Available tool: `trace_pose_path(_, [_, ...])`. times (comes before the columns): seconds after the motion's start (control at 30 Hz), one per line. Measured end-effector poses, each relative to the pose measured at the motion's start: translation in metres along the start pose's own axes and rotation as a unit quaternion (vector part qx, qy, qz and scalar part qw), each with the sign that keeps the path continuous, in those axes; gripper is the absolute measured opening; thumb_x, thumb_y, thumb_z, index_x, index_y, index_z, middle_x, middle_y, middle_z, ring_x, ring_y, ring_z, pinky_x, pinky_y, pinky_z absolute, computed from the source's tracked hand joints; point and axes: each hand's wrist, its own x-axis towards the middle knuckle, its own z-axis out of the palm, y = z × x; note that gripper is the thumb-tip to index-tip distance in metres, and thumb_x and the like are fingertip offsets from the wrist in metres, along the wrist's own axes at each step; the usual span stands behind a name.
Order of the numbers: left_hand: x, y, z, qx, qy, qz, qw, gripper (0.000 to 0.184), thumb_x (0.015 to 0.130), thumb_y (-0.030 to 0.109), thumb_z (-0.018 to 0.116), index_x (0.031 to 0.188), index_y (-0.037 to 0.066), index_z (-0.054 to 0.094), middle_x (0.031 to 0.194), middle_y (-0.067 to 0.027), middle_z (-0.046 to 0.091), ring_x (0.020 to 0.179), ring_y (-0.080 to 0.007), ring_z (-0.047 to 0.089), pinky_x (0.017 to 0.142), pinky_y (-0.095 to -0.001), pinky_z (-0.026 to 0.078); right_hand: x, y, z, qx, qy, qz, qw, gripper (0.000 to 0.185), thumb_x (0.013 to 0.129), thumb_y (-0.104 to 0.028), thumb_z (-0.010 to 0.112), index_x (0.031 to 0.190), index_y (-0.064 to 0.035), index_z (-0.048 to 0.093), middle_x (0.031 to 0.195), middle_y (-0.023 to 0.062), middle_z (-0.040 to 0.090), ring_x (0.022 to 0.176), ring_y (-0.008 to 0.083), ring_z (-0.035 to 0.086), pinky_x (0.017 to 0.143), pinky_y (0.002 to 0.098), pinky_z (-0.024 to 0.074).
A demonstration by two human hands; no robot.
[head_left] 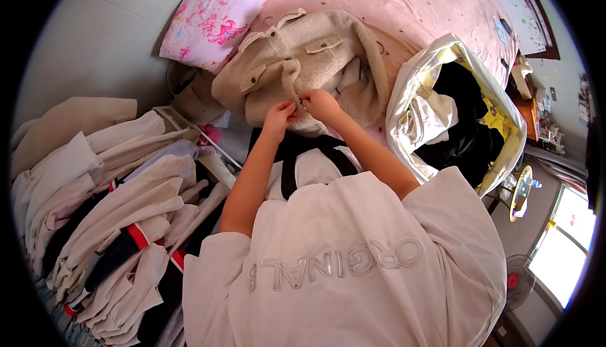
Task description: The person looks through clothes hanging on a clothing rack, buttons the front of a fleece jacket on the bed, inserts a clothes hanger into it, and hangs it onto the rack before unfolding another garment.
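A beige fleece jacket (pixel 341 38) with buttoned flap pockets lies bunched on the near edge of the bed. Both hands are at its front edge, close together. My left hand (pixel 282 118) pinches the jacket's edge with fingers closed. Just to its right, my right hand (pixel 317 103) also has its fingers closed on the same edge. Whether a button sits between the fingertips is too small to make out. Part of the jacket's lining shows at its right side.
At right stands a fabric laundry basket (pixel 508 117) holding white and black clothes. Many garments (pixel 113 221) hang on a rack at left. A floral pillow (pixel 214 19) and pink bedspread (pixel 416 6) lie beyond the jacket. A fan (pixel 519 281) stands at lower right.
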Motion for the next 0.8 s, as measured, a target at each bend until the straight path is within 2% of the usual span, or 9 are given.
trace_pose_path(0.07, [0.003,-0.002,0.003,0.044,0.036,0.027,0.998,0.012,0.083,0.013,0.055,0.091,0.005,0.058,0.076,0.0004,0.057,0.069,-0.0075,0.052,0.063,-0.0210,0.041,0.007,0.001,0.004,-0.024,0.001,-0.022,0.999,0.018,0.074,-0.016,0.049,0.079,-0.0017,0.060,0.078,0.0198,0.059,0.074,0.0353,0.056,0.067,0.0424,0.0443])
trace_pose_path(0.13, [0.009,-0.004,0.007,0.072,0.070,0.068,0.993,0.012,0.083,0.013,0.056,0.091,0.004,0.058,0.076,0.0007,0.057,0.071,-0.0076,0.051,0.065,-0.0208,0.040,0.011,-0.003,0.006,-0.046,0.002,-0.005,0.999,0.020,0.074,-0.017,0.048,0.078,-0.0005,0.060,0.078,0.0206,0.059,0.075,0.0359,0.056,0.068,0.0426,0.0442])
trace_pose_path(0.23, [0.011,-0.007,0.014,0.149,0.118,0.167,0.968,0.012,0.081,0.012,0.057,0.087,0.001,0.057,0.076,0.0007,0.057,0.070,-0.0088,0.052,0.063,-0.0215,0.041,0.015,-0.011,0.006,-0.060,0.003,0.007,0.998,0.024,0.074,-0.021,0.048,0.077,0.0006,0.060,0.077,0.0217,0.059,0.075,0.0362,0.056,0.069,0.0425,0.0442])
trace_pose_path(0.27, [0.010,-0.007,0.016,0.191,0.135,0.193,0.953,0.012,0.080,0.011,0.057,0.086,0.000,0.057,0.075,-0.0022,0.057,0.068,-0.0116,0.052,0.062,-0.0235,0.041,0.015,-0.014,0.006,-0.063,0.003,0.009,0.998,0.026,0.074,-0.022,0.049,0.076,0.0009,0.060,0.077,0.0220,0.059,0.075,0.0362,0.056,0.069,0.0425,0.0442])
trace_pose_path(0.33, [0.009,-0.006,0.020,0.275,0.168,0.243,0.915,0.012,0.076,0.010,0.058,0.082,-0.001,0.057,0.073,-0.0082,0.059,0.063,-0.0171,0.054,0.061,-0.0275,0.042,0.017,-0.020,0.005,-0.015,-0.003,0.084,0.996,0.030,0.072,-0.027,0.050,0.074,0.0012,0.061,0.073,0.0215,0.059,0.073,0.0352,0.057,0.067,0.0414,0.0450])
trace_pose_path(0.43, [-0.009,0.005,0.033,0.383,0.178,0.303,0.854,0.010,0.075,0.007,0.057,0.081,0.000,0.056,0.073,-0.0126,0.057,0.067,-0.0241,0.055,0.061,-0.0316,0.043,0.020,-0.014,0.012,0.034,0.009,0.145,0.989,0.032,0.070,-0.029,0.053,0.071,0.0014,0.062,0.068,0.0199,0.059,0.068,0.0327,0.059,0.063,0.0395,0.0460])
trace_pose_path(0.53, [-0.013,0.000,0.033,0.435,0.194,0.383,0.792,0.008,0.075,0.004,0.056,0.082,-0.001,0.056,0.075,-0.0126,0.056,0.068,-0.0226,0.056,0.059,-0.0288,0.044,0.021,-0.001,0.024,0.096,0.004,0.186,0.978,0.027,0.067,-0.027,0.056,0.068,-0.0007,0.063,0.068,0.0187,0.060,0.068,0.0321,0.059,0.064,0.0391,0.0467])
trace_pose_path(0.67, [-0.017,-0.004,0.039,0.447,0.194,0.388,0.782,0.010,0.076,0.004,0.056,0.085,-0.001,0.057,0.079,-0.0131,0.055,0.072,-0.0270,0.056,0.062,-0.0316,0.045,0.020,-0.004,0.022,0.121,0.039,0.208,0.970,0.022,0.066,-0.024,0.057,0.066,-0.0029,0.064,0.066,0.0170,0.060,0.067,0.0314,0.060,0.063,0.0386,0.0471])
trace_pose_path(0.8, [-0.015,-0.006,0.040,0.446,0.194,0.386,0.784,0.015,0.077,0.005,0.055,0.091,-0.001,0.057,0.090,-0.0141,0.055,0.079,-0.0288,0.056,0.067,-0.0319,0.046,0.017,-0.007,0.024,0.139,0.106,0.175,0.969,0.021,0.069,-0.022,0.055,0.069,-0.0031,0.064,0.065,0.0165,0.060,0.065,0.0317,0.059,0.062,0.0378,0.0470])
